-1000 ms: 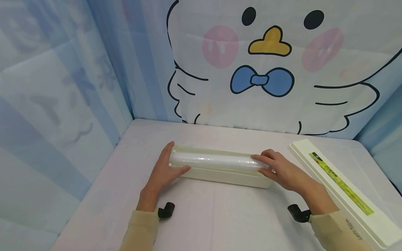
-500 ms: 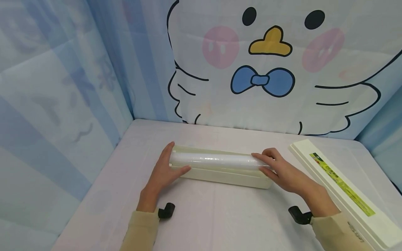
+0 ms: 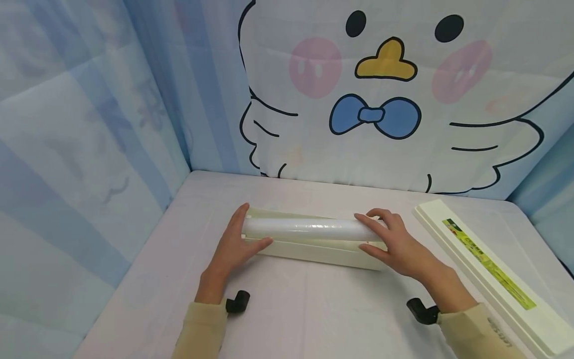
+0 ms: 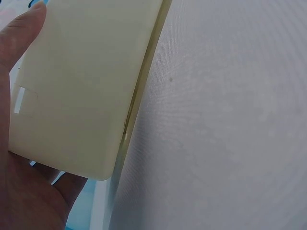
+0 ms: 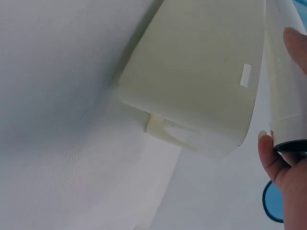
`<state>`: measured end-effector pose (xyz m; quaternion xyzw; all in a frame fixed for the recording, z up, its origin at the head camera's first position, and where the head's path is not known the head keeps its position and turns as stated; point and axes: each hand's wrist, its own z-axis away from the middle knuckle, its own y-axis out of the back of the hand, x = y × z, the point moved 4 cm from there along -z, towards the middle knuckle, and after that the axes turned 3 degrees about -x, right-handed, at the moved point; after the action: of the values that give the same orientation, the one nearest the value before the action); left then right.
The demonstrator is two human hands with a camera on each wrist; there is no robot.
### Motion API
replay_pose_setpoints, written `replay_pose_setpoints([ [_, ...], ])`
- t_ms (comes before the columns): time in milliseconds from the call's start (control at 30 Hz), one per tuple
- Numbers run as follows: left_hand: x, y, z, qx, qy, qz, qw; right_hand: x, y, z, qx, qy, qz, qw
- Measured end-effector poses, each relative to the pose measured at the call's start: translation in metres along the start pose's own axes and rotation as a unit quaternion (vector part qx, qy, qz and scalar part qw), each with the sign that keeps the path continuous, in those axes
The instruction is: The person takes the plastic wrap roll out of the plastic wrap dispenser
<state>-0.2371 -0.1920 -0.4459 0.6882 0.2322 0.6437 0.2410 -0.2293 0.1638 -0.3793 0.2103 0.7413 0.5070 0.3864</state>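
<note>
A roll of clear cling film point(image 3: 300, 229) lies in a long cream box point(image 3: 309, 253) at the middle of the table. My left hand point(image 3: 230, 252) grips the box's left end, thumb in front and fingers behind. In the left wrist view, the box's front wall point(image 4: 86, 96) fills the upper left beside that thumb. Around the roll's right end, my right hand point(image 3: 401, 249) curls its thumb and fingers. The right wrist view shows this end of the roll point(image 5: 288, 100) raised out of the box point(image 5: 192, 72), its dark end rim visible. The roll's left end is partly hidden by my left hand.
A long cream lid point(image 3: 489, 269) with a yellow-green label lies slantwise at the table's right side, close to my right forearm. Behind the white table point(image 3: 314, 314) hangs a curtain point(image 3: 381, 159) with a cartoon print. Another blue-and-white curtain point(image 3: 89, 149) borders the left.
My right hand has shifted slightly left and raised the roll's right end above the box. My left hand and the box stay almost where they were.
</note>
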Motion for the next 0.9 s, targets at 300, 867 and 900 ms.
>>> replay_pose_setpoints([
  [300, 0.001, 0.001, 0.003, -0.004, 0.005, 0.014, 0.9999, -0.006, 0.001, -0.006, 0.036, 0.026, 0.072, 0.996],
  [867, 0.0, 0.001, 0.001, -0.002, -0.008, 0.007, 0.9999, -0.015, 0.004, -0.009, 0.033, 0.064, 0.175, 0.982],
  [900, 0.001, 0.001, 0.001, -0.001, -0.009, 0.007, 0.9999, -0.016, 0.005, -0.009, 0.032, 0.061, 0.179, 0.981],
])
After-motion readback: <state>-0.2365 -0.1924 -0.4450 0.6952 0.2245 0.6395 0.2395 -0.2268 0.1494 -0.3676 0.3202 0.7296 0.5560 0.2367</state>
